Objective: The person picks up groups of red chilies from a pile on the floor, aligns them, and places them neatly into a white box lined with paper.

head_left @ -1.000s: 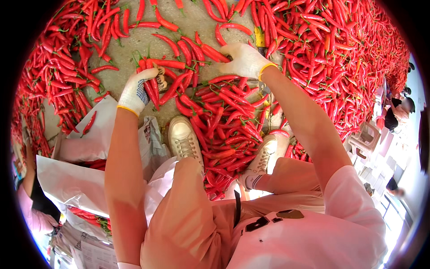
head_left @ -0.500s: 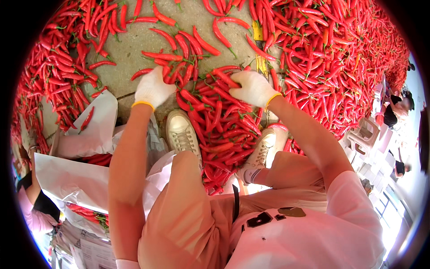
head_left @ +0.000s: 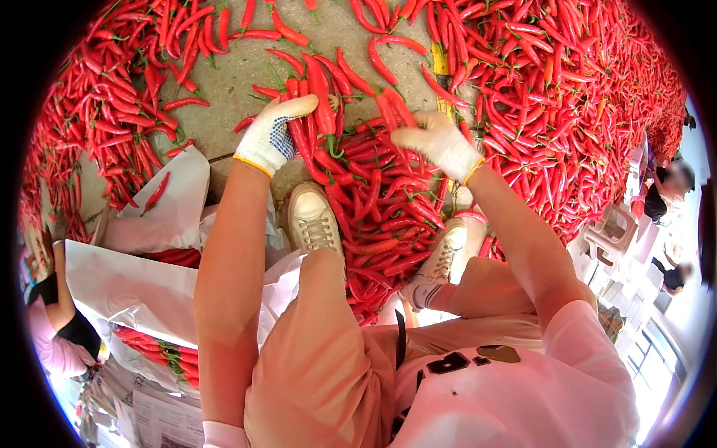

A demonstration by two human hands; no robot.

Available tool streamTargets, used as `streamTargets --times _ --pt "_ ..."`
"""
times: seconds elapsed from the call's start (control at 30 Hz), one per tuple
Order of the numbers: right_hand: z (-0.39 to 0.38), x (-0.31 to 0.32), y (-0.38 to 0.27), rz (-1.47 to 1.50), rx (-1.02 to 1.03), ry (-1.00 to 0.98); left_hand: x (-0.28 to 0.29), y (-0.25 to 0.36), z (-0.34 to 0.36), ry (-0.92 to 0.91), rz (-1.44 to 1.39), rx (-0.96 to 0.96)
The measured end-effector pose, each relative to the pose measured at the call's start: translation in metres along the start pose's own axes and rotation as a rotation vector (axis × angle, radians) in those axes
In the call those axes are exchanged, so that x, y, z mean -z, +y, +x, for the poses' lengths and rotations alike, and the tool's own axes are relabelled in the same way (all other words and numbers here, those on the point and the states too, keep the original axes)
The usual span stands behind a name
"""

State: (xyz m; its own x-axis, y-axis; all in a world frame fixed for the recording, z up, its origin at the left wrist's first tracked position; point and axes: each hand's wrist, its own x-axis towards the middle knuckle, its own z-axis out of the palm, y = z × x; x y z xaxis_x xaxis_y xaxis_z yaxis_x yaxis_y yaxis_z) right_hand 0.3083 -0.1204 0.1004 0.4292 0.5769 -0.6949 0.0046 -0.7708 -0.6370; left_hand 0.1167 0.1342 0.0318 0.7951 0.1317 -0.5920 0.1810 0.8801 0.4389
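Note:
Both hands wear white knit gloves with yellow cuffs. My left hand (head_left: 272,134) is closed around several red chili peppers (head_left: 320,93), its thumb lying along them; blue grip dots show on the palm side. To its right, my right hand (head_left: 441,145) pinches chili peppers (head_left: 393,108) smeared by motion, so their count is unclear. Under and between the hands, a heap of red chili peppers (head_left: 373,198) with green stems runs back between my shoes.
A large bank of chili peppers (head_left: 560,97) covers the right side, another heap (head_left: 112,112) the left. White paper-lined boxes (head_left: 134,280) stand by my left arm. A plastic stool (head_left: 611,231) and other people (head_left: 665,190) are at the right; another person (head_left: 63,321) is at the far left.
My left hand has lifted and turned, showing its palm side, with chili peppers now raised in its grip. My right hand has picked chili peppers up off the heap.

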Motion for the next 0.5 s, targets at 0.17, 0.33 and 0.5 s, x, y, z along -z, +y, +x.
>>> streamTargets --times 0.17,0.33,0.5 --pt "-0.001 -0.006 -0.047 0.101 0.229 0.066 -0.007 -0.012 -0.003 -0.055 0.036 -0.031" --pt "0.009 -0.017 -0.054 -0.529 0.712 0.214 -0.025 -0.013 -0.003 -0.099 0.114 0.118" --pt "0.020 -0.010 -0.050 -0.731 0.789 0.148 -0.043 -0.024 -0.003 -0.130 0.036 0.209"
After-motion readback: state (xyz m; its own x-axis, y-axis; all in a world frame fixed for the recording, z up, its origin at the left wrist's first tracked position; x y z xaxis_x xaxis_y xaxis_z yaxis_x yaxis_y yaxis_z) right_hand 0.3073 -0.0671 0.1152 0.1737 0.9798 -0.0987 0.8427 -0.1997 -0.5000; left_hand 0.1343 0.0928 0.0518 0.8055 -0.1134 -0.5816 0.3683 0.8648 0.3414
